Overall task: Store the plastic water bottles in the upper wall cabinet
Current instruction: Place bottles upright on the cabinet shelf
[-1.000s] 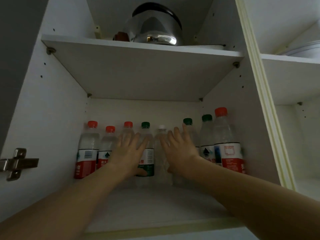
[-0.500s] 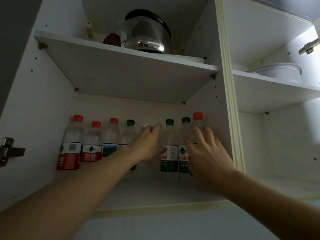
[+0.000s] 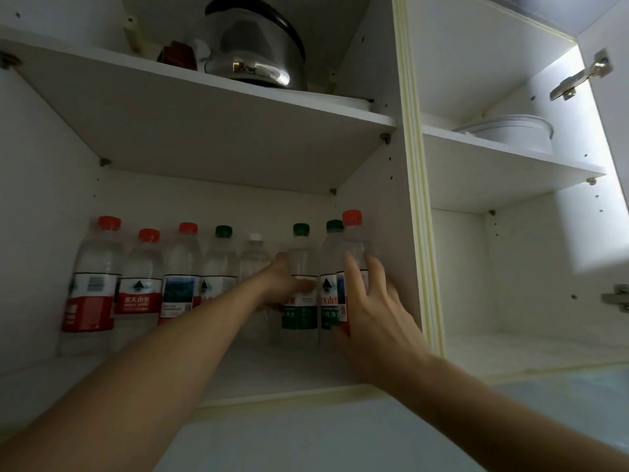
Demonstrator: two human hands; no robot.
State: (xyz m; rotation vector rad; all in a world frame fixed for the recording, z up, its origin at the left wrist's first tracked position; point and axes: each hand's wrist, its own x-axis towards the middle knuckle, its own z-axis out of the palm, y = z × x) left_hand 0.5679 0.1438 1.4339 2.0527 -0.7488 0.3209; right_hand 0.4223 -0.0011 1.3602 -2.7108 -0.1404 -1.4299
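Eight bottles (image 3: 301, 277) stand upright in a row along the back of the lower shelf (image 3: 289, 366), the last three crowded into its right rear corner. The left hand (image 3: 284, 287) wraps a green-capped bottle there; the right hand (image 3: 369, 301), fingers spread, presses the red-capped end bottle (image 3: 354, 243). The hands are apart, the right nearer the corner. A kettle (image 3: 255, 56) sits on the shelf above.

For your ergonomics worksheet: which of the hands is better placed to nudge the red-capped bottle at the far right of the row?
Right: the right hand already touches that red-capped bottle; the left hand grips a green-capped bottle.
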